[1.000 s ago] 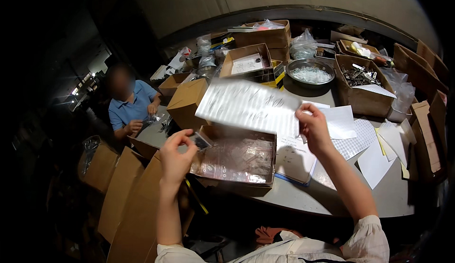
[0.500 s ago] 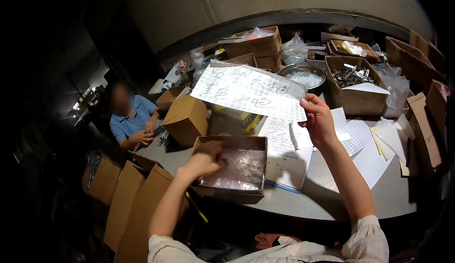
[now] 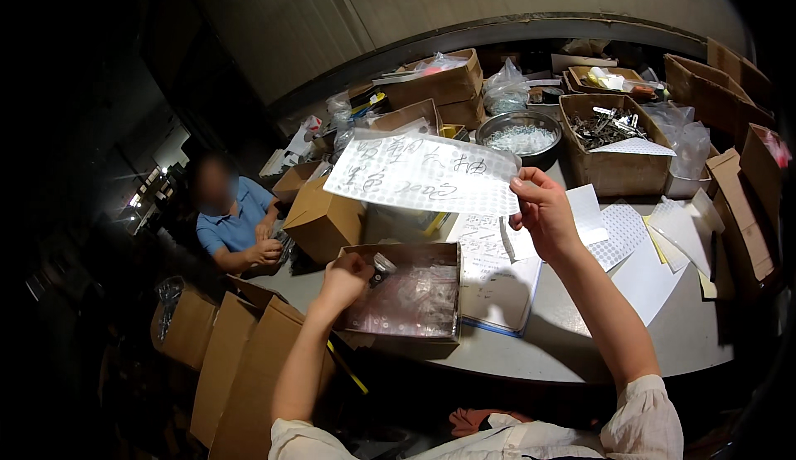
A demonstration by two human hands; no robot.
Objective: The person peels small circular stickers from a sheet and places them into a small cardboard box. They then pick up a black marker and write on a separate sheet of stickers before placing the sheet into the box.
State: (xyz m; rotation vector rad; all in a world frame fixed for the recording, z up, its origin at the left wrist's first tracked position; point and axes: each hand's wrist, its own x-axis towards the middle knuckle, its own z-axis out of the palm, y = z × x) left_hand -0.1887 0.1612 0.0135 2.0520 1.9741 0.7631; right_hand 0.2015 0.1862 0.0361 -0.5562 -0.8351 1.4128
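Observation:
My right hand pinches the right end of a white sheet of round stickers, raised above the table, with dark handwriting across it. To the left, my left hand is closed at the left side of a shallow cardboard box. A small clear plastic bag with something dark in or beside it sticks out from the fingers; its contents are too small to make out. More flat clear bags holding small pieces lie in the box. An open notebook with handwriting rests right of the box.
A metal bowl of clear small parts and a carton of metal clips stand at the back. More sticker sheets lie at right. Cartons crowd the left, near a co-worker in a blue shirt.
The sheet in my right hand has shifted slightly left and its handwriting now lies differently. My left hand has slowed from a blur, and a small bag now shows at its fingers.

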